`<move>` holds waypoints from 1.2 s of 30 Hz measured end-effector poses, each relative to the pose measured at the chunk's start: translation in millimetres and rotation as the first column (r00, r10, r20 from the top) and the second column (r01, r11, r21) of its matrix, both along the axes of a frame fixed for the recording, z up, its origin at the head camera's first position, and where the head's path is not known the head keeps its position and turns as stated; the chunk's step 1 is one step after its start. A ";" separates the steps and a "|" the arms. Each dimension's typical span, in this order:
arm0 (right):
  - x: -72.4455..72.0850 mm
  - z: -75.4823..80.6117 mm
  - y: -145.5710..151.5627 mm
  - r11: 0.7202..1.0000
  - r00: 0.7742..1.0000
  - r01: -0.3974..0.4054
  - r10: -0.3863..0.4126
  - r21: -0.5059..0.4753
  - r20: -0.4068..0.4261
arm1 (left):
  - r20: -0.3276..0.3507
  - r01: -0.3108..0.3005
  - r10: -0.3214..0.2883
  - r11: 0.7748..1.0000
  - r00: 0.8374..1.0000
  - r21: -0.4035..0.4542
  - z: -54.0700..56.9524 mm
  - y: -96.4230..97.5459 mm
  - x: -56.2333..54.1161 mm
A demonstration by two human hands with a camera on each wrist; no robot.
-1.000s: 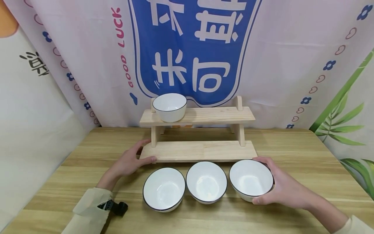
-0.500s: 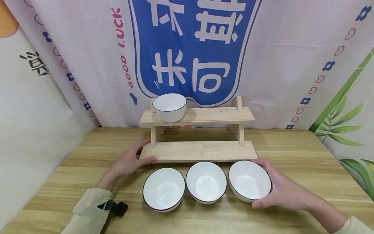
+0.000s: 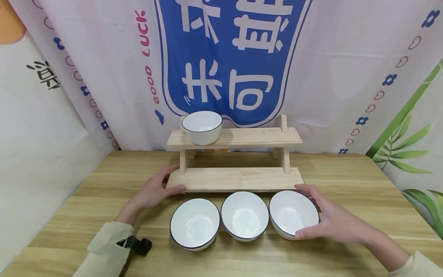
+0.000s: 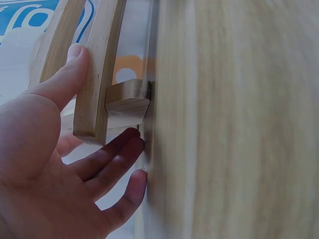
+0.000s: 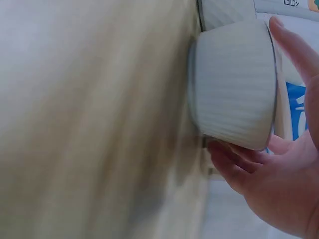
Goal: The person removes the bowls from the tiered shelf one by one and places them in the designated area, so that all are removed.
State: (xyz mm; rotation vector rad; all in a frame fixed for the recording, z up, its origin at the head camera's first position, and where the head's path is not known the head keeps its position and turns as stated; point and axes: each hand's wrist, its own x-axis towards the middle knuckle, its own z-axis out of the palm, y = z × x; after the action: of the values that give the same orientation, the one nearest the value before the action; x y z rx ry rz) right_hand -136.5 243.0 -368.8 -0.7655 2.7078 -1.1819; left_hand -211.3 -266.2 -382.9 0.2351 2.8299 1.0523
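Note:
My left hand holds the left end of a two-tier wooden display shelf. Its thumb lies along the lower board's front edge, while the other fingers reach round the end, partly hidden. On the right, my right hand grips a white dark-rimmed bowl, thumb at the near rim and fingers round the far side. The right wrist view shows this bowl's ribbed outside close over the table. Left of it stand a matching middle bowl and a left bowl.
Another white bowl sits at the left of the shelf's upper board. Behind the wood-grain table hangs a printed curtain. The three front bowls stand in a row close before the shelf.
My right hand has shifted the right bowl slightly left, up against the middle bowl. Its palm now stands a little farther off the bowl. The left hand and shelf stay put.

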 end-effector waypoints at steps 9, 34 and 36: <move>-18.2 36.7 -20.6 0.998 0.991 0.065 -0.067 -0.019 -0.111 | 0.006 -0.004 0.004 1.000 1.000 -0.004 -0.3 -0.2 0.4; -64.0 52.7 -89.2 0.981 0.999 0.032 -0.034 -0.191 -0.007 | 0.031 -0.016 0.016 1.000 0.999 -0.004 1.6 4.2 -0.1; -67.0 56.0 -95.0 0.976 1.000 0.029 -0.029 -0.215 0.005 | 0.030 -0.021 0.021 1.000 0.999 -0.004 1.6 3.5 0.6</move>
State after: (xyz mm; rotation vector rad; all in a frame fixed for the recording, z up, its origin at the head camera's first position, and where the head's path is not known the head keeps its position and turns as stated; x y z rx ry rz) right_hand -203.5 148.0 -312.8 -0.7502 2.6266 -1.4998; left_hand -210.7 -262.7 -381.3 0.1888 2.8137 1.0450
